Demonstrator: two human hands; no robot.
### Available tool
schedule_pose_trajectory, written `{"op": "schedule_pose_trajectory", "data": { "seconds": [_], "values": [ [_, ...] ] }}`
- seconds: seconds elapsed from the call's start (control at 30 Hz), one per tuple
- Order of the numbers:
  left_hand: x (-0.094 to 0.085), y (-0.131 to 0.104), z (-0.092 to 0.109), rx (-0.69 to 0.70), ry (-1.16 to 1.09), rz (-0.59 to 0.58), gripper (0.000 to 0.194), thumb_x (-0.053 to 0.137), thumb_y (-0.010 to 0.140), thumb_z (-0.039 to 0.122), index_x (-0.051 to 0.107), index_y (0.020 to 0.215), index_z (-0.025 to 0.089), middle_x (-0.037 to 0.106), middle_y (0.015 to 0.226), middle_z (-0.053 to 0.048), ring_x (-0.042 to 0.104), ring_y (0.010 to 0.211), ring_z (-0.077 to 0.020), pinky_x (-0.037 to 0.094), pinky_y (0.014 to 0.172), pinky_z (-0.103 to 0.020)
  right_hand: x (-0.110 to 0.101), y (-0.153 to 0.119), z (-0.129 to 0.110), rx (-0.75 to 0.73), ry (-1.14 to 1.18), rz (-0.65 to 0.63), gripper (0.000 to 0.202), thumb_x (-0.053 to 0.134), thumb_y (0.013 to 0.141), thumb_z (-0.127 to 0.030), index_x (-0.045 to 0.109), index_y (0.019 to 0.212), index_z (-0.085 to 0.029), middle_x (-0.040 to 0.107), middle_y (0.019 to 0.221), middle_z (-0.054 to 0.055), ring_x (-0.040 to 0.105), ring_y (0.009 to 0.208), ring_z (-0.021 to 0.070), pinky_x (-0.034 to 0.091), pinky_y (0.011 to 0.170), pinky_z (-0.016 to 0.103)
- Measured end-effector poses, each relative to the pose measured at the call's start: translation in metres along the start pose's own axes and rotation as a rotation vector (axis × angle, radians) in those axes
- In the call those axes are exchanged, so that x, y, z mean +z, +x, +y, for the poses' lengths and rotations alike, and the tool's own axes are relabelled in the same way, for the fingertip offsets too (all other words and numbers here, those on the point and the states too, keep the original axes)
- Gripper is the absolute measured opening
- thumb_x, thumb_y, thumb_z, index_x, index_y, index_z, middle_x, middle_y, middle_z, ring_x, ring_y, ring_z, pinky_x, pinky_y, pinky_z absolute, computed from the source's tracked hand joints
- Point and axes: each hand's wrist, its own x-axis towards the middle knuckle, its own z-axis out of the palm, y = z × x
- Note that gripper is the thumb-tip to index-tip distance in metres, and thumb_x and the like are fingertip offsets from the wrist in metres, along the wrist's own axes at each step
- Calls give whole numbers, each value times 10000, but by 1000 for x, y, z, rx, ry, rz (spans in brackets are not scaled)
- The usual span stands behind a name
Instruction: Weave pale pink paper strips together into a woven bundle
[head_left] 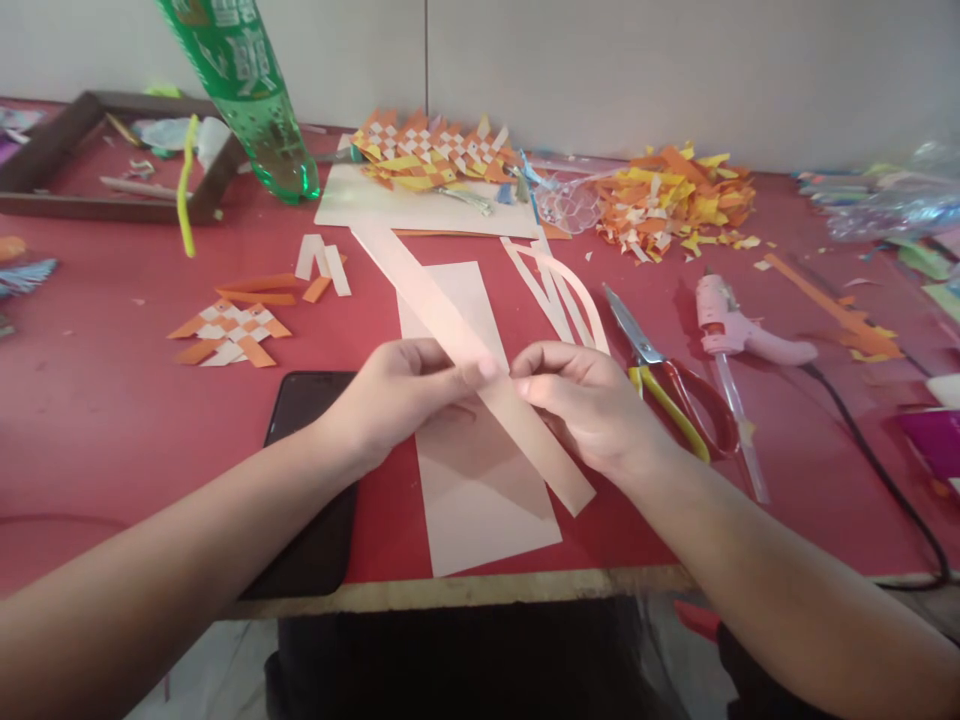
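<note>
A long pale paper strip (536, 440) slants from upper left to lower right between my hands. My left hand (420, 390) pinches it near the middle, thumb on top. My right hand (574, 395) closes on its right edge just beside the left thumb. Beneath the strip lies a pale paper rectangle (487, 500) on the red table (390, 530), partly covered by my hands. Several thin white strips (581, 295) lie behind my right hand. A black phone (315, 540) is partly hidden under my left forearm.
Scissors (660, 375) and a pink glue gun (739, 325) lie at the right. A woven orange-white paper piece (232, 330) is at the left. Behind stand a green bottle (259, 110), a brown frame (41, 200) and a pile of orange and yellow paper pieces (675, 200).
</note>
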Motion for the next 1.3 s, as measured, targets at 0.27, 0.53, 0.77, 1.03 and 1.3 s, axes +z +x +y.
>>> {"op": "schedule_pose_trajectory", "data": {
  "seconds": [0.27, 0.53, 0.77, 1.03, 1.3],
  "values": [
    [8, -5, 2, 39, -85, 26, 159, 770, 768, 327, 730, 811, 179, 706, 755, -12, 658, 680, -125, 537, 645, -224, 4, -1, -1, -47, 36, -46, 84, 660, 786, -209, 629, 713, -179, 544, 618, -47, 464, 539, 88, 361, 519, 225],
    [7, -1, 7, 185, -252, 166, 118, 704, 824, 287, 660, 759, 198, 641, 742, 26, 629, 671, -103, 546, 667, -228, 2, -1, 2, -53, -3, -9, 94, 707, 757, -227, 648, 708, -172, 568, 647, -36, 463, 558, 84, 347, 512, 219],
    [1, 3, 12, 329, -339, 419, 131, 706, 807, 262, 611, 719, 250, 591, 700, 46, 560, 602, -95, 465, 514, -217, -4, 1, 0, -20, 100, -54, 82, 654, 745, -144, 635, 674, -180, 558, 539, -33, 491, 474, 92, 348, 465, 240],
    [-1, 2, 16, 316, -432, 578, 196, 704, 799, 226, 561, 665, 236, 511, 538, 60, 465, 444, -49, 341, 357, -145, -8, 2, -21, -53, 247, 56, 127, 579, 624, -115, 549, 529, -192, 488, 499, -22, 449, 449, 101, 291, 406, 243],
    [14, -14, 9, -157, 128, -420, 176, 719, 804, 338, 718, 781, 164, 738, 696, -68, 712, 599, -165, 555, 489, -211, -1, -1, -6, 3, 57, 31, 265, 659, 820, -467, 617, 739, -218, 547, 653, -1, 515, 557, 138, 412, 501, 279]
  ]
}}
